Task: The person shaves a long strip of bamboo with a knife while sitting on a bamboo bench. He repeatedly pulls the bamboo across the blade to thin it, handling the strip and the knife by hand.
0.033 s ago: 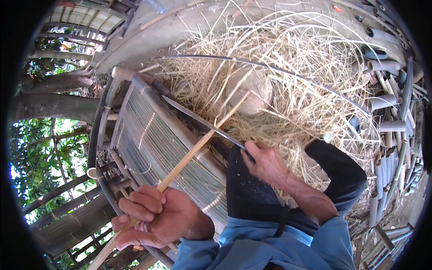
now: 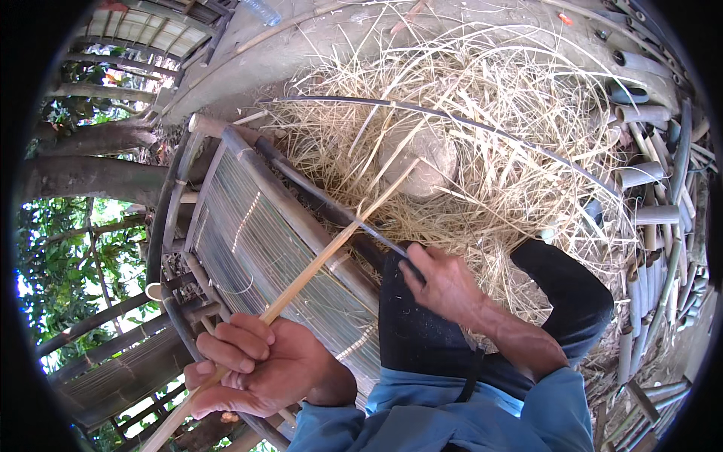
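Observation:
My left hand (image 2: 267, 365) is closed around a long, pale bamboo strip (image 2: 301, 282), which slants up and away to the right. My right hand (image 2: 446, 288) grips the dark handle of a long knife (image 2: 384, 239). The blade crosses the strip and touches it around its middle, where a small sliver lifts from the strip. Beyond the blade, the strip's far end lies in front of a round wooden block (image 2: 422, 160). My fingers partly cover the knife handle.
A slatted bamboo bench (image 2: 248, 203) stands to the left. A heap of pale shavings (image 2: 497, 90) spreads ahead, with a long dark strip (image 2: 452, 115) arching over it. Cut bamboo tubes (image 2: 642, 175) are piled at the right. A clear plastic bottle (image 2: 261, 11) lies at the far edge.
The knife blade has rolled slightly and shows less of its bright face. My right hand has shifted a little toward me; my left hand stays almost in place.

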`<state>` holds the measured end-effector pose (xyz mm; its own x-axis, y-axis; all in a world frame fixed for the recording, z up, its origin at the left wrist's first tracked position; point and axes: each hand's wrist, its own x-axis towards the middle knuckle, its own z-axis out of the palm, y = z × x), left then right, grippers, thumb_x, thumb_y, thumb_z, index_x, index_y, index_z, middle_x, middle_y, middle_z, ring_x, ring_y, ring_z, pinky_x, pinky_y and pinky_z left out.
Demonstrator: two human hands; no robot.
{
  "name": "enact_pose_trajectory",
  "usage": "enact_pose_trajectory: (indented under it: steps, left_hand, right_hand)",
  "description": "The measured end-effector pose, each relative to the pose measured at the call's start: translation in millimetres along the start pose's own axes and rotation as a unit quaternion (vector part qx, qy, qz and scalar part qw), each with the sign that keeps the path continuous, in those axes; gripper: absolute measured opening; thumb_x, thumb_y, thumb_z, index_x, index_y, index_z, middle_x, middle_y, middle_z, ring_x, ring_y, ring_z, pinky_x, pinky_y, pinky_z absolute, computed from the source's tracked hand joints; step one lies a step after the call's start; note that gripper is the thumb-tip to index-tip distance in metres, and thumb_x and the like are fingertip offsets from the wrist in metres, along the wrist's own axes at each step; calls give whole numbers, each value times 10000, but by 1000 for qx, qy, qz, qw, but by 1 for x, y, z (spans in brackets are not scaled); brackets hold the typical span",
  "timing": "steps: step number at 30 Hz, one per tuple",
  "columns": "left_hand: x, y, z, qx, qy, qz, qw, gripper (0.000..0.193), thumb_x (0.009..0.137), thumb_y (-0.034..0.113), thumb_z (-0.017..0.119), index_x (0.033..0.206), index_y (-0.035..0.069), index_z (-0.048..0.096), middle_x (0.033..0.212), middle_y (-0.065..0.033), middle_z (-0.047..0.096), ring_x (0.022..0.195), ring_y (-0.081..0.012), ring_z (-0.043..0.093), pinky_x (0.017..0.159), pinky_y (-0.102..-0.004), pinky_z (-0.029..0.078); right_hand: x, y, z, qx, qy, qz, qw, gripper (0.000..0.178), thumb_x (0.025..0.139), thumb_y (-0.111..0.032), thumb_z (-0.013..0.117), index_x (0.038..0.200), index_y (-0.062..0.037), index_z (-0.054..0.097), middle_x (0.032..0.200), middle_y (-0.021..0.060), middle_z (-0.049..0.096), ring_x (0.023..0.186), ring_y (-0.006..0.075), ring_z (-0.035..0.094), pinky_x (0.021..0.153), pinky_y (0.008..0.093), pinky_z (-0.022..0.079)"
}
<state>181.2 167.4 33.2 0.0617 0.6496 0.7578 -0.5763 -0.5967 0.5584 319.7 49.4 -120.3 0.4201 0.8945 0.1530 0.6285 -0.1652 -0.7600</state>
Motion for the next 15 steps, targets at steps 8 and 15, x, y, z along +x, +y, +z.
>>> enact_pose_trajectory:
  steps: [8, 15]
  left_hand:
    - [9, -7, -10, -7, 3, 12, 1000, 483, 1086, 516, 318, 1027, 67, 488, 708, -6, 357, 529, -86, 293, 475, -239, 282]
    - [25, -18, 7, 6, 116, 9, 993, 462, 1078, 488, 386, 864, 82, 446, 633, 4, 334, 507, -83, 268, 443, -237, 237]
  right_hand:
    - [10, 68, 25, -90, 29, 18, 995, 202, 915, -178, 661, 1033, -54, 553, 771, 173, 607, 513, 333, 619, 420, 450, 520]
    - [-24, 152, 66, -61, -32, 49, 996, 145, 983, -182, 556, 1092, -123, 480, 663, 190, 572, 484, 287, 622, 372, 396, 509]
